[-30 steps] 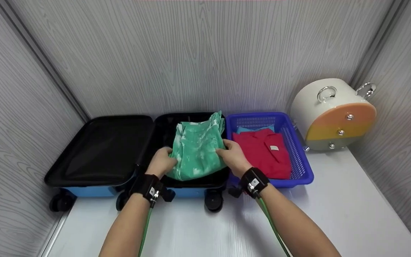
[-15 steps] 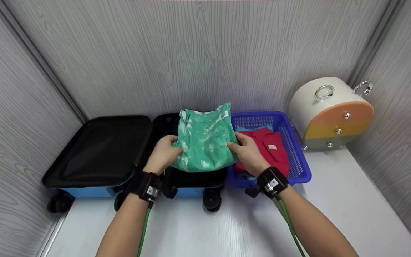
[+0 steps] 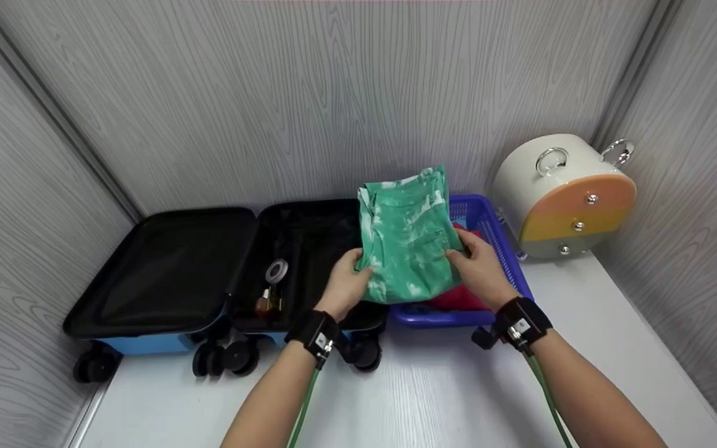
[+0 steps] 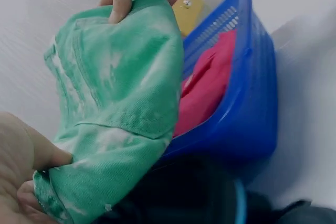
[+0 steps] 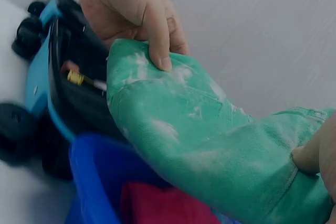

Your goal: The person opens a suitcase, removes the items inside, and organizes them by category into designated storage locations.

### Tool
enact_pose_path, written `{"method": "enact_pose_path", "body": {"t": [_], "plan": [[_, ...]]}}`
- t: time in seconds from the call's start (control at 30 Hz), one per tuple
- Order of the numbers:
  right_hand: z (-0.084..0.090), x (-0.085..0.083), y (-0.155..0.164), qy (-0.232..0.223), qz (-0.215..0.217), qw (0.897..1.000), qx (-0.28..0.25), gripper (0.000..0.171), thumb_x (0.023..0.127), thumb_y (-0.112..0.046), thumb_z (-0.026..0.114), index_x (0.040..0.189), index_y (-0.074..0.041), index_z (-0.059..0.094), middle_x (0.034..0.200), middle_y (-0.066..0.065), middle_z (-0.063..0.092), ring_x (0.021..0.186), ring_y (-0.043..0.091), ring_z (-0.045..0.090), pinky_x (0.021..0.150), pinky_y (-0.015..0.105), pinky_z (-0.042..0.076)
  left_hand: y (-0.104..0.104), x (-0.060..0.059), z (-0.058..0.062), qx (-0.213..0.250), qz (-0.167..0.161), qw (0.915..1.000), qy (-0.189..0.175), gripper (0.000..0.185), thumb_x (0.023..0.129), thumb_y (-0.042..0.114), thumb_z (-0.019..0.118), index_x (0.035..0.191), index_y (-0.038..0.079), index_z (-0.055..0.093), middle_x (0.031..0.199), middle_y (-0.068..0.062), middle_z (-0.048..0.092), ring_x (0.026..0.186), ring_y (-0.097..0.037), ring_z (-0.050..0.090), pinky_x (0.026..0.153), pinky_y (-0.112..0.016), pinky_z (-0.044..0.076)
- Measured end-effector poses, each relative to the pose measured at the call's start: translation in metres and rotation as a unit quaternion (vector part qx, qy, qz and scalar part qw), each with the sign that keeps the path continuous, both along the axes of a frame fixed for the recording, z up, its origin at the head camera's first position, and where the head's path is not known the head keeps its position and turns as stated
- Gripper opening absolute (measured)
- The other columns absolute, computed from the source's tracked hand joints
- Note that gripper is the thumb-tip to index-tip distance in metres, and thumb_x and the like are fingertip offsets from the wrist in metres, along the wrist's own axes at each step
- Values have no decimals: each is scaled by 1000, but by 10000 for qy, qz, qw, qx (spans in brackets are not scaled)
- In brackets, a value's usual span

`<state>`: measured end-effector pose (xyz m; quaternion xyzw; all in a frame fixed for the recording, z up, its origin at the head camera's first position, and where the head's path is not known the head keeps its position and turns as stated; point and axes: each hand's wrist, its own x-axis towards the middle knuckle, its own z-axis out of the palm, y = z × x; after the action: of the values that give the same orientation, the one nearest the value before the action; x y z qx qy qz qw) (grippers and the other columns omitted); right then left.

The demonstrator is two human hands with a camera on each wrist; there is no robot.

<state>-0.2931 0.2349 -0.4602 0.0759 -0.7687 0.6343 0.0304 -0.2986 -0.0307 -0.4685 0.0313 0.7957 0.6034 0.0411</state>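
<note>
A folded green garment with white blotches, of denim-like cloth with seams [image 3: 405, 239], is held up by both hands over the blue basket's left side. My left hand [image 3: 347, 283] pinches its left edge, thumb on top. At the right edge, my right hand [image 3: 482, 266] grips it the same way. The left wrist view shows the cloth [image 4: 121, 77] bent between the two hands. Below it, in the blue plastic basket [image 3: 439, 320], lies a red folded shirt [image 3: 458, 298], mostly covered by the garment. A bit of light blue cloth shows behind the shirt.
An open blue suitcase with black lining [image 3: 178, 274] lies left of the basket. Its right half holds a round silvery item [image 3: 276, 271] and small bottle-like items [image 3: 268, 303]. A white rounded case with a striped front [image 3: 576, 211] stands at the back right against the wall.
Both hands have lifted the green garment out of the suitcase's right half and carried it right, over the basket. The small items in the suitcase have come into view.
</note>
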Motion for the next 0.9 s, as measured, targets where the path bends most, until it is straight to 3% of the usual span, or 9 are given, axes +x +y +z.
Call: {"method": "enact_pose_path", "body": {"t": [0.2,0.33,0.4,0.53,0.63,0.7,0.8,0.9], "plan": [[-13,5,37,-108,-399,9984,383,54,105,-8,53,156,0,37,147,22,49,125,31,53,91,25,51,42,-5,-15,-73,-346,9994,-1,52,104,7,49,155,-1,38,158,-16,41,145,-27,37,116,-39,34],[-24,2,51,-306,-555,9972,398,56,104,-4,51,157,4,34,149,25,46,128,33,50,100,33,48,60,-7,-23,-722,-521,9959,130,52,106,9,46,156,-2,36,159,-17,38,147,-28,35,118,-40,33],[-30,0,56,-367,-622,9963,473,57,103,-2,50,156,6,33,150,27,44,130,35,48,105,39,44,68,-8,-26,-1220,-693,9898,261,51,107,10,45,156,-3,36,159,-17,39,146,-28,36,118,-39,32],[-42,-4,61,-546,-731,9935,681,57,102,0,49,155,11,31,151,31,41,134,39,45,111,48,39,75,-7,-29,-2230,-1088,9654,806,49,108,10,43,155,-4,36,156,-18,44,143,-29,43,116,-37,35],[-47,-7,63,-695,-823,9883,1081,57,102,0,48,154,13,30,151,33,40,137,43,42,114,51,36,77,-6,-30,-2900,-1236,9389,1384,45,108,9,46,152,-2,44,146,-18,56,136,-30,51,113,-39,40],[-48,-8,63,-745,-867,9819,1510,58,102,-2,48,154,13,28,153,34,38,140,45,39,116,53,32,76,-5,-31,-3338,-1206,9207,1624,44,108,11,47,150,-1,48,141,-16,60,136,-31,50,115,-44,37],[-46,-9,63,-793,-899,9669,2250,63,103,-4,47,158,11,19,157,35,30,144,49,31,119,56,25,73,-5,-31,-3956,-1208,8947,1688,45,108,14,46,151,0,47,141,-14,61,143,-32,42,120,-50,27],[-46,-8,61,-749,-954,9496,2892,69,102,-3,46,161,5,12,157,38,26,141,52,33,115,60,29,70,-5,-32,-4124,-1371,8880,1502,52,107,12,44,156,-3,36,153,-16,48,149,-33,32,123,-50,20]]}}
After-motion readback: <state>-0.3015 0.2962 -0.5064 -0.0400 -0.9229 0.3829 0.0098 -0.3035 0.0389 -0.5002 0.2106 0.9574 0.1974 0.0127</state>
